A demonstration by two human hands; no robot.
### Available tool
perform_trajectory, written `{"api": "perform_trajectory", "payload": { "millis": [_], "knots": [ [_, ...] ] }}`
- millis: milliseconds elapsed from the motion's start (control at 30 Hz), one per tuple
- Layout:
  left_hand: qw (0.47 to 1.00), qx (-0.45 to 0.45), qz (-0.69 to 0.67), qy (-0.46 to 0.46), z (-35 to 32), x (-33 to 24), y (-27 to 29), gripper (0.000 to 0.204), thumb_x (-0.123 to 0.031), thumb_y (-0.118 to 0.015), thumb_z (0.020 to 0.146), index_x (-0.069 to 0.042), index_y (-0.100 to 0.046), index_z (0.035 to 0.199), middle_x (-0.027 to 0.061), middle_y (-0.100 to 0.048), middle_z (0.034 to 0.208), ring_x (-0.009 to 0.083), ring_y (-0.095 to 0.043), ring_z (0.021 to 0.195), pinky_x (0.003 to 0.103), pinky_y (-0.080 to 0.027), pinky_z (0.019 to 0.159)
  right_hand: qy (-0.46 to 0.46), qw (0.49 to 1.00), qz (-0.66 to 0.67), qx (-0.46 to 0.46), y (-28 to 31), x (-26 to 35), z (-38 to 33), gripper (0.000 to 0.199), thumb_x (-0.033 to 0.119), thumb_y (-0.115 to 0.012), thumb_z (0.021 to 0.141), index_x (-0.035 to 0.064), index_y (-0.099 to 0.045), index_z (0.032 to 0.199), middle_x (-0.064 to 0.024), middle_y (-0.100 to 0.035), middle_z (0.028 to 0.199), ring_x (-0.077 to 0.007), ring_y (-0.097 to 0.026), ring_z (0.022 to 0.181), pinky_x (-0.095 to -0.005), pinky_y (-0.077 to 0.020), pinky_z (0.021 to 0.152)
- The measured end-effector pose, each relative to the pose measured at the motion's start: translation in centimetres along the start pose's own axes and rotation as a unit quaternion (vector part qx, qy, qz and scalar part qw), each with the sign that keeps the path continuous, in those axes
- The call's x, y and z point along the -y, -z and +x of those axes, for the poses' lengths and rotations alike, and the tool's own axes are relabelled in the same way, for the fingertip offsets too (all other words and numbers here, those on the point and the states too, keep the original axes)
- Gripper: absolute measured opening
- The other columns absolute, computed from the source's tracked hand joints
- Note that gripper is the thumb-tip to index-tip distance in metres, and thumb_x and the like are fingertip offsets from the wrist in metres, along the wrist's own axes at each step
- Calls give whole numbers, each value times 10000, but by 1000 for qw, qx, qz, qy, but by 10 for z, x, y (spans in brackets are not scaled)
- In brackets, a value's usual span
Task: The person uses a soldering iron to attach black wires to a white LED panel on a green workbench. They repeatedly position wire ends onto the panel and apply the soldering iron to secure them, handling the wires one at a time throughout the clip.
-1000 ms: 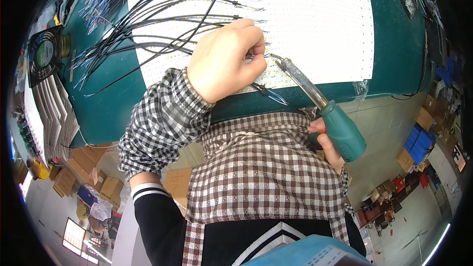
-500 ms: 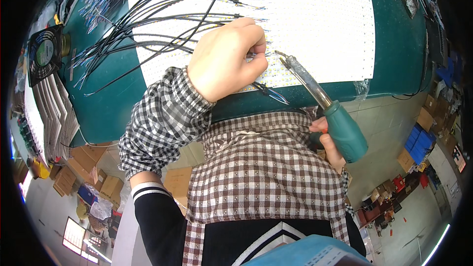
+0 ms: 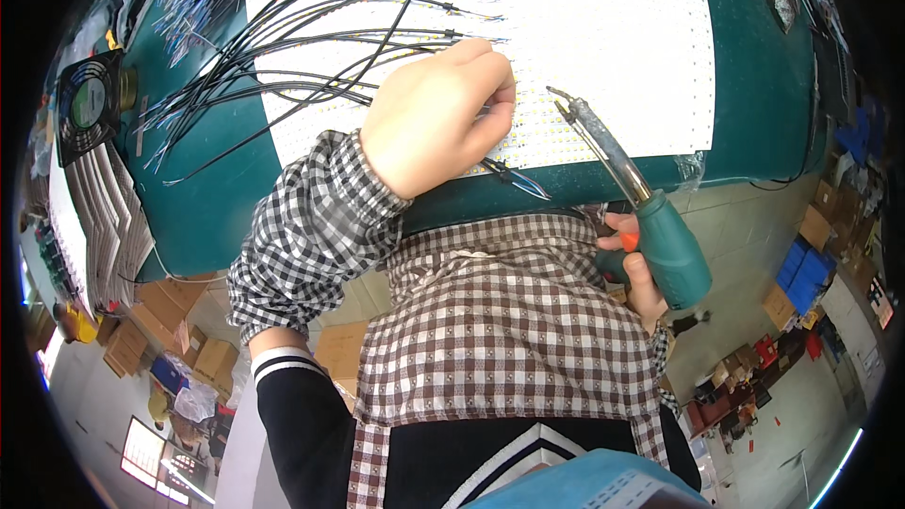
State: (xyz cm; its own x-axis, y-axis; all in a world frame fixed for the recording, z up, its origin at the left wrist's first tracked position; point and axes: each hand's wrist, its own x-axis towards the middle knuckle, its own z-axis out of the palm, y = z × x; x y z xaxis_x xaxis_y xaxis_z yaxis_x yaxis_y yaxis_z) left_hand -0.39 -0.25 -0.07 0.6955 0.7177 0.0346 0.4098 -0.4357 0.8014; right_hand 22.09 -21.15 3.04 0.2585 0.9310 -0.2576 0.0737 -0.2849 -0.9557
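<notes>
— How far along are we?

— Our left hand (image 3: 436, 113) is closed over a thin wire end on the white sheet of LED strips (image 3: 603, 38). Many black leads (image 3: 311, 47) already run to its left edge (lower rows look unwired). Our right hand (image 3: 633, 264) grips the green-handled soldering gun (image 3: 650, 217), tip just off the sheet.

— Packages?

— Brown cartons (image 3: 151, 339) lower left, blue boxes (image 3: 799, 269) lower right, on the floor.
</notes>
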Motion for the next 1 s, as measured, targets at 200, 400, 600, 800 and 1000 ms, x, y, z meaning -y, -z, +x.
{"api": "perform_trajectory", "payload": {
  "millis": [200,400,600,800,1000],
  "knots": [
    [999,22,-23,36,1,2,1,77,-61,-675,825,-12,-631,863,98,-599,825,211,-646,724,313,-523,646,5,1000,-4,4,2,-3,-1,519,270,-631,944,-90,-516,1299,-258,-616,1155,-313,-671,982,-399,-614,760],
    [999,12,3,42,-1,-2,2,92,-65,-685,818,-4,-631,860,91,-606,832,200,-638,708,302,-523,639,-68,996,49,-9,6,-8,-6,717,275,-782,857,-84,-427,1366,-217,-624,1200,-247,-669,1037,-363,-586,854],
    [996,-24,-34,76,-2,-5,-2,82,-64,-673,810,-10,-633,857,87,-606,824,195,-639,701,302,-517,619,-66,996,58,-6,7,-8,-6,722,262,-777,862,-74,-412,1387,-224,-630,1190,-247,-672,1035,-354,-585,860],
    [998,-11,37,41,2,-2,-3,80,-84,-675,797,-29,-630,835,83,-608,804,217,-644,698,316,-519,628,-26,1000,6,-12,0,-1,-2,462,281,-656,932,-75,-572,1216,-267,-626,1145,-269,-684,887,-404,-583,772],
    [998,-18,33,47,2,-2,-4,88,-80,-679,774,-28,-628,822,85,-609,802,225,-647,701,318,-519,631,-21,1000,5,10,3,-3,-4,374,251,-629,960,-58,-585,1165,-231,-633,1093,-259,-678,897,-398,-573,811]
  ]
}}
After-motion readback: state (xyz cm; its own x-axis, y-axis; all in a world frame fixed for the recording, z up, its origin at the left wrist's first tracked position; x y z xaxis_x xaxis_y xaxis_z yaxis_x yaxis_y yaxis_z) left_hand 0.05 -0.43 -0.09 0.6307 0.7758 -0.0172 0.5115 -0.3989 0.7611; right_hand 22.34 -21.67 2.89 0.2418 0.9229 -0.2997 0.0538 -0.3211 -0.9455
